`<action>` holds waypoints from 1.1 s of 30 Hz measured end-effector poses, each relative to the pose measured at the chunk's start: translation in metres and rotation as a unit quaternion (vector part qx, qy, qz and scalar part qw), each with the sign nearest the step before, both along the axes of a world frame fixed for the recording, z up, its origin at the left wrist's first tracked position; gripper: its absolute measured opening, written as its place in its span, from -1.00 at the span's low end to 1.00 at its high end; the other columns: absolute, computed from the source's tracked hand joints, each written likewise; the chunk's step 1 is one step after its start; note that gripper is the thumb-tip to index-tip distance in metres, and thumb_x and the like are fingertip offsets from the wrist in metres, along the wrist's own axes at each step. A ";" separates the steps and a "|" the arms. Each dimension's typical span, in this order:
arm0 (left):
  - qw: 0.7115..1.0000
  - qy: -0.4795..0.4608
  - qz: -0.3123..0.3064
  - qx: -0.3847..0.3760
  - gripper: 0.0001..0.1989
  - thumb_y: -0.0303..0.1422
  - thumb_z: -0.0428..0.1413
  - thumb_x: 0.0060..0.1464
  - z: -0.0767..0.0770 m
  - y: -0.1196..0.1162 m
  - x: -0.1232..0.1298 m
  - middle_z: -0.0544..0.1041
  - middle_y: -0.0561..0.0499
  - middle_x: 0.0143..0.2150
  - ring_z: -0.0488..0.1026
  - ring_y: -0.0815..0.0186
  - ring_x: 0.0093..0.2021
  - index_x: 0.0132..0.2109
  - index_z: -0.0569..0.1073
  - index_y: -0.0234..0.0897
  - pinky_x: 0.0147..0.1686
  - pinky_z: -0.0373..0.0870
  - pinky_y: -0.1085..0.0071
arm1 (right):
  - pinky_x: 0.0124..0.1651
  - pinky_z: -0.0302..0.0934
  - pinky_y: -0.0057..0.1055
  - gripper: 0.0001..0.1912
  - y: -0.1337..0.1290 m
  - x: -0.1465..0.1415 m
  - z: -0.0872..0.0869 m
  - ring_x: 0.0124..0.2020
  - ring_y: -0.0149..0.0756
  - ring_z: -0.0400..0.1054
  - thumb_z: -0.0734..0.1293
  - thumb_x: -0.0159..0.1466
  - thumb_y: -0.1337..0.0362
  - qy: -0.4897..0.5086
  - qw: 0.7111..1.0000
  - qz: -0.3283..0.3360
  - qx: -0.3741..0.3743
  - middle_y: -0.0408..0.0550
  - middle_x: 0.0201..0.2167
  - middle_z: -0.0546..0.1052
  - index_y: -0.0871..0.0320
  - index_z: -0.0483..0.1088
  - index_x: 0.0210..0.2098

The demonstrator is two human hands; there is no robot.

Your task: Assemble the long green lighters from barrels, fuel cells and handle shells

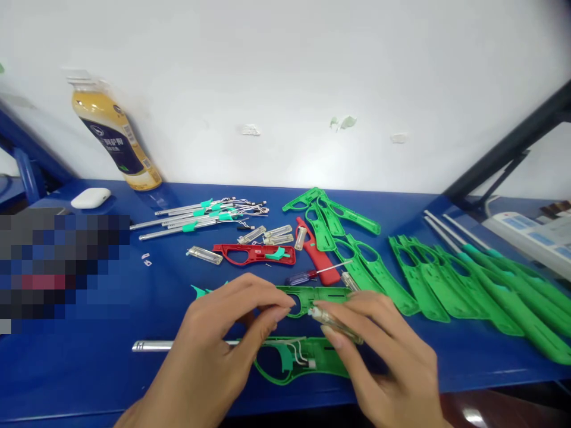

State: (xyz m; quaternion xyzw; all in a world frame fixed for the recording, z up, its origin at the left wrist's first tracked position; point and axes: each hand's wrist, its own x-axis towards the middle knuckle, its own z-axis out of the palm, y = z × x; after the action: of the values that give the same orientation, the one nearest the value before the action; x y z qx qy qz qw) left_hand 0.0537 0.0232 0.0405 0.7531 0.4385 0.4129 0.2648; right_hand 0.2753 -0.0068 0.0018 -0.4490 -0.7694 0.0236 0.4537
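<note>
My right hand (383,351) holds a small clear lighter tank (336,324) between thumb and fingers, its valve end pointing left. Left of it, my left hand (232,333) is closed in a pinch; anything between its fingertips is too small to make out. Beneath my hands lies an open green lighter shell (319,359) with a teal trigger (285,359), white wires and a metal tube (154,346) sticking out to the left. Another green half shell (332,293) lies just behind my fingertips, partly hidden.
Metal tubes with wires (196,217), clear tanks (205,255), a red shell (263,254) and a screwdriver (303,277) lie farther back. Green shells (437,285) spread to the right. A yellow bottle (116,139) and white case (91,198) stand back left, near the wall.
</note>
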 end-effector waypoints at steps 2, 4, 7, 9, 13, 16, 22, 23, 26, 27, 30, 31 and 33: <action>0.999 -0.028 -0.001 -0.022 -0.78 -0.43 0.12 0.34 -0.003 -0.004 0.005 0.64 0.18 -0.27 0.53 0.46 -0.42 -0.20 0.62 -0.03 -0.36 0.53 0.56 | -0.04 0.39 -0.23 -0.64 0.000 0.001 -0.002 -0.15 -0.29 0.43 0.37 0.35 0.47 -0.013 1.000 0.007 0.011 -0.10 -0.22 0.54 0.06 0.51 0.10; 0.998 -0.046 -0.004 -0.033 -0.75 -0.46 0.10 0.34 -0.006 -0.007 0.008 0.64 0.18 -0.27 0.53 0.46 -0.42 -0.19 0.62 -0.01 -0.32 0.56 0.57 | -0.02 0.37 -0.20 -0.60 -0.001 0.003 -0.004 -0.14 -0.27 0.42 0.38 0.34 0.48 -0.025 0.999 0.014 0.018 -0.10 -0.21 0.53 0.05 0.49 0.13; 0.998 -0.054 -0.007 -0.024 -0.73 -0.48 0.10 0.34 -0.011 -0.010 0.007 0.65 0.20 -0.23 0.59 0.47 -0.29 -0.16 0.63 0.02 -0.28 0.54 0.63 | 0.04 0.33 -0.15 -0.60 -0.001 0.004 -0.004 -0.15 -0.27 0.42 0.36 0.36 0.49 -0.042 0.999 0.032 0.003 -0.11 -0.20 0.53 0.04 0.48 0.14; 0.999 -0.048 -0.012 -0.017 -0.73 -0.48 0.10 0.34 -0.015 -0.012 0.005 0.65 0.21 -0.22 0.60 0.50 -0.26 -0.13 0.63 0.03 -0.26 0.53 0.66 | 0.11 0.29 -0.13 -0.58 -0.002 0.003 -0.003 -0.17 -0.30 0.43 0.31 0.39 0.48 -0.056 0.997 0.050 -0.018 -0.14 -0.21 0.55 0.06 0.43 0.20; 0.999 -0.035 -0.010 -0.007 -0.78 -0.47 0.12 0.34 -0.020 -0.015 0.001 0.65 0.25 -0.22 0.60 0.51 -0.25 -0.12 0.59 0.00 -0.22 0.52 0.67 | 0.22 0.17 -0.14 -0.65 -0.002 0.002 0.000 -0.22 -0.35 0.43 0.34 0.40 0.45 -0.071 0.995 0.071 -0.025 -0.22 -0.23 0.60 0.08 0.41 0.15; 1.000 -0.018 -0.004 -0.003 -0.83 -0.45 0.14 0.34 -0.022 -0.017 0.001 0.65 0.26 -0.25 0.59 0.52 -0.29 -0.14 0.54 -0.03 -0.23 0.51 0.66 | 0.23 0.14 -0.14 -0.72 -0.001 0.002 0.000 -0.21 -0.35 0.44 0.33 0.40 0.46 -0.072 0.994 0.078 -0.027 -0.23 -0.22 0.61 0.05 0.43 0.05; 1.000 0.010 -0.009 0.008 -0.81 -0.47 0.06 0.37 -0.026 -0.017 -0.001 0.61 0.27 -0.29 0.56 0.54 -0.34 -0.18 0.47 -0.06 -0.26 0.47 0.66 | 0.22 0.14 -0.17 -0.71 0.001 0.004 0.001 -0.19 -0.36 0.45 0.28 0.43 0.47 -0.084 0.993 0.080 -0.030 -0.21 -0.21 0.59 0.06 0.43 0.07; 1.000 0.012 -0.006 0.022 -0.81 -0.49 0.05 0.37 -0.026 -0.017 -0.002 0.61 0.27 -0.29 0.56 0.54 -0.33 -0.18 0.46 -0.07 -0.25 0.46 0.67 | 0.22 0.14 -0.18 -0.71 0.001 0.004 0.001 -0.20 -0.36 0.44 0.28 0.43 0.47 -0.084 0.993 0.081 -0.031 -0.21 -0.21 0.59 0.06 0.44 0.07; 0.999 0.018 -0.005 0.047 -0.78 -0.53 0.02 0.37 -0.027 -0.018 -0.001 0.60 0.25 -0.28 0.55 0.53 -0.32 -0.16 0.43 -0.08 -0.24 0.45 0.66 | 0.22 0.14 -0.19 -0.74 0.000 0.005 0.001 -0.20 -0.37 0.43 0.26 0.44 0.46 -0.075 0.993 0.080 -0.030 -0.22 -0.23 0.58 0.07 0.44 0.05; 0.998 0.021 -0.012 0.050 -0.77 -0.54 0.01 0.37 -0.028 -0.019 -0.001 0.59 0.24 -0.28 0.55 0.52 -0.32 -0.15 0.43 -0.08 -0.24 0.46 0.64 | 0.21 0.15 -0.20 -0.74 0.001 0.006 0.001 -0.20 -0.37 0.43 0.26 0.45 0.46 -0.072 0.994 0.080 -0.029 -0.21 -0.23 0.58 0.07 0.45 0.04; 0.997 0.028 -0.040 0.060 -0.76 -0.59 0.00 0.35 -0.030 -0.019 0.000 0.57 0.22 -0.28 0.51 0.52 -0.32 -0.15 0.39 -0.11 -0.26 0.43 0.63 | 0.19 0.16 -0.22 -0.74 0.002 0.007 -0.001 -0.18 -0.38 0.42 0.28 0.45 0.46 -0.071 0.993 0.092 -0.020 -0.19 -0.21 0.58 0.10 0.46 0.06; 0.996 0.026 -0.049 0.067 -0.75 -0.62 -0.01 0.34 -0.031 -0.019 0.000 0.56 0.21 -0.28 0.50 0.53 -0.32 -0.17 0.36 -0.14 -0.27 0.41 0.64 | 0.19 0.17 -0.22 -0.74 0.003 0.007 -0.002 -0.17 -0.37 0.41 0.29 0.44 0.46 -0.071 0.993 0.096 -0.017 -0.17 -0.21 0.58 0.12 0.47 0.07; 0.994 0.024 -0.066 0.078 -0.73 -0.67 -0.06 0.31 -0.034 -0.019 0.000 0.52 0.20 -0.30 0.48 0.56 -0.31 -0.23 0.28 -0.17 -0.28 0.37 0.65 | 0.18 0.18 -0.22 -0.72 0.004 0.008 -0.003 -0.15 -0.37 0.40 0.30 0.45 0.46 -0.066 0.993 0.101 -0.016 -0.14 -0.20 0.56 0.15 0.46 0.10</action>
State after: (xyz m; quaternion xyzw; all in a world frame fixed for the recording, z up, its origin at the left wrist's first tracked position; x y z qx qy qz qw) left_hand 0.0536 0.0040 0.0064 0.8084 0.3603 0.4092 0.2219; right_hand 0.2830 -0.0031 -0.0013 -0.3766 -0.8388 0.0524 0.3897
